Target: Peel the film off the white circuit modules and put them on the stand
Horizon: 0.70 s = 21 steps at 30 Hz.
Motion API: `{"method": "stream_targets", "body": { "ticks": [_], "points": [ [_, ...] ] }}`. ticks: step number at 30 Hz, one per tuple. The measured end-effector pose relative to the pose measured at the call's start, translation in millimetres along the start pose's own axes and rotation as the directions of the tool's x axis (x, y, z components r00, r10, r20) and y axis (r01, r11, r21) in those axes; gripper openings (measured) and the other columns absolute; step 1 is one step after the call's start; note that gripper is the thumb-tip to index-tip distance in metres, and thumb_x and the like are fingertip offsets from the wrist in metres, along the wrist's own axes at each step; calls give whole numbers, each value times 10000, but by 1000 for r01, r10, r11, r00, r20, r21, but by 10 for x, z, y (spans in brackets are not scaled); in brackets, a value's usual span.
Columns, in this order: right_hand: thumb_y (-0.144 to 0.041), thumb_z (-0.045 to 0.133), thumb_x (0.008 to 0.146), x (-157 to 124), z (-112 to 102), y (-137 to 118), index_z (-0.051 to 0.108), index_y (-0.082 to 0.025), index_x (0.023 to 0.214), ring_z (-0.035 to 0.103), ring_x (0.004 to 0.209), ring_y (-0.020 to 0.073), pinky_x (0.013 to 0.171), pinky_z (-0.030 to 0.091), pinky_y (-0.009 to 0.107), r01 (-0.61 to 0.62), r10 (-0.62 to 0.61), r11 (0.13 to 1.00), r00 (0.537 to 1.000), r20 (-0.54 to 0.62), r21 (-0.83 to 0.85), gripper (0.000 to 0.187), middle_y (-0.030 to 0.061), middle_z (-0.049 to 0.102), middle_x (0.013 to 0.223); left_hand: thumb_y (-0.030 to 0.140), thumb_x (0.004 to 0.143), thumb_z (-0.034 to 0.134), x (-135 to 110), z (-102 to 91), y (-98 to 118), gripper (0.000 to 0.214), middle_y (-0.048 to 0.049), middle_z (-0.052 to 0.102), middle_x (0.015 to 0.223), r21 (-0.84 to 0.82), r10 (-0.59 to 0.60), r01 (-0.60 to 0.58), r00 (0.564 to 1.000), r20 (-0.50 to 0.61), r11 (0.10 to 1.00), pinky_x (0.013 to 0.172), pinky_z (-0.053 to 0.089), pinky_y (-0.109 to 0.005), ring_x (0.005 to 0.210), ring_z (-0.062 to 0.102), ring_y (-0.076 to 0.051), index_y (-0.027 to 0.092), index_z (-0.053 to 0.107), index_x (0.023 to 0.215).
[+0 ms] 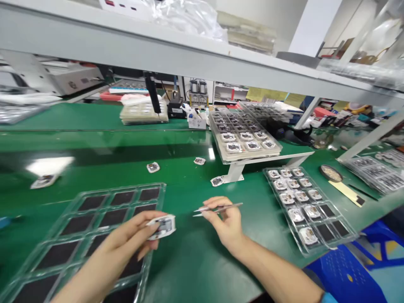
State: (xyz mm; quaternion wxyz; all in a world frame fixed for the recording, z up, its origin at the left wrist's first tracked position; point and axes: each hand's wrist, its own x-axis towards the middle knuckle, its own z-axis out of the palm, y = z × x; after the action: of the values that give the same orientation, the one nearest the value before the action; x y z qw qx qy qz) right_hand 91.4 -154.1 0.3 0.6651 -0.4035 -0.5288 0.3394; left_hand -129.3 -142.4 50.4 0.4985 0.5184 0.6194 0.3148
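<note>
— Green desk [186,252] under a long grey shelf [126,46], seen from the head camera. What's happening at the front?

— Left hand [126,240] is mostly closed, its fingers curled and pinching a white-edged module [164,227] by one side. That module sits in the air, above the corner of a clear plastic tray [126,194] with dark square cells.

— And the right hand [225,221]?

— Closed too, gripping slim metal tweezers [221,209] between thumb and fingers. Their tips point toward the module, near it but not touching.

— How much room is around them?

— A stretch of green desk runs from the hands to a second clear tray [307,210] on the right, which has modules in most cells and a few dark cells at its near end. Beyond that, the desk's near edge drops away above a blue plastic stool [344,273].

— Anything farther back?

— Loose modules [199,160] lie apart on the desk, and a stack of loaded trays [243,134] stands on a white riser [235,170], with the shelf's legs to its right.
</note>
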Motion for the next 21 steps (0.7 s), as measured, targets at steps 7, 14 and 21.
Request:
{"method": "stream_targets", "body": {
  "ticks": [7, 14, 21],
  "points": [
    [-437, 826, 687, 138, -21, 46, 619, -215, 805, 722, 734, 177, 728, 619, 339, -234, 274, 934, 954, -120, 270, 326, 42, 749, 901, 517, 649, 711, 190, 568, 60, 574, -16, 605, 671, -257, -38, 101, 970, 240, 961, 522, 369, -271, 583, 510, -163, 157, 695, 1095],
    [-444, 832, 684, 47, -3, 39, 652, -208, 810, 706, 664, 166, 668, 606, 301, -334, 341, 926, 940, -13, 175, 323, -6, 709, 713, 499, 652, 726, 87, 642, -45, 545, -9, 610, 656, -340, -74, 163, 963, 259, 926, 544, 381, -276, 607, 511, -167, 167, 690, 1082],
    [-316, 808, 726, 24, -3, 64, 678, -205, 776, 708, 708, 164, 686, 584, 279, -255, 257, 965, 966, -20, 56, 179, 5, 735, 738, 459, 684, 716, 63, 659, -84, 602, -4, 635, 639, -401, -68, 176, 961, 268, 899, 544, 367, -261, 608, 514, -157, 143, 652, 1192]
  ]
}}
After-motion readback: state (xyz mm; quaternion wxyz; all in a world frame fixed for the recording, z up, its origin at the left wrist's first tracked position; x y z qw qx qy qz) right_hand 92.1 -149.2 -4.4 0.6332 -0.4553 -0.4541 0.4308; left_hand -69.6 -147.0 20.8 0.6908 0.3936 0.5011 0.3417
